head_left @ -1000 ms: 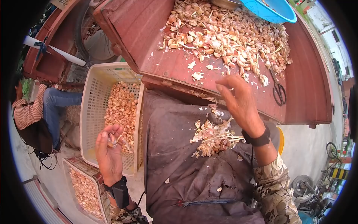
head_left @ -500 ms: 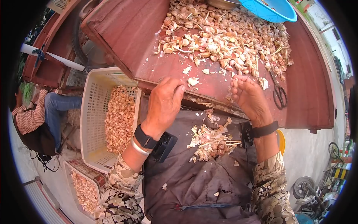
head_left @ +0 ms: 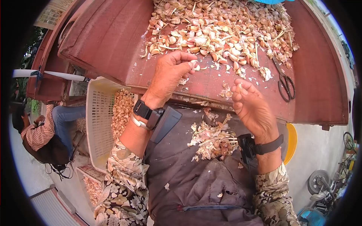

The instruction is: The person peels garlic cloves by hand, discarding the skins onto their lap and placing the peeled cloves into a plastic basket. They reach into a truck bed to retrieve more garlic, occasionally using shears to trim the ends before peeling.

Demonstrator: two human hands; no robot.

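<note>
My left hand (head_left: 167, 75) is over the near edge of the red metal surface (head_left: 109, 49), its thumb and forefinger pinching a pale garlic clove (head_left: 194, 64). My right hand (head_left: 253, 107) is raised near the same edge, palm partly up, with fingertips and thumb together around a small pale piece (head_left: 239, 87). Beyond both hands lies a spread of garlic cloves (head_left: 211, 34). Black scissors (head_left: 285, 84) rest on the surface to the right. Garlic skins and stalks (head_left: 215, 141) are heaped on the dark apron (head_left: 196, 180) on my lap.
A pale plastic crate (head_left: 98, 113) with garlic cloves stands at the left, with another crate (head_left: 92, 188) of cloves below it. A person in a striped top (head_left: 39, 135) sits at the far left. A yellow container (head_left: 291, 143) is beyond my right wrist.
My left hand has moved up and forward to the cloves and now pinches one. The right hand remains raised, its fingers still pinched. The view has tilted, so the blue basin shows less.
</note>
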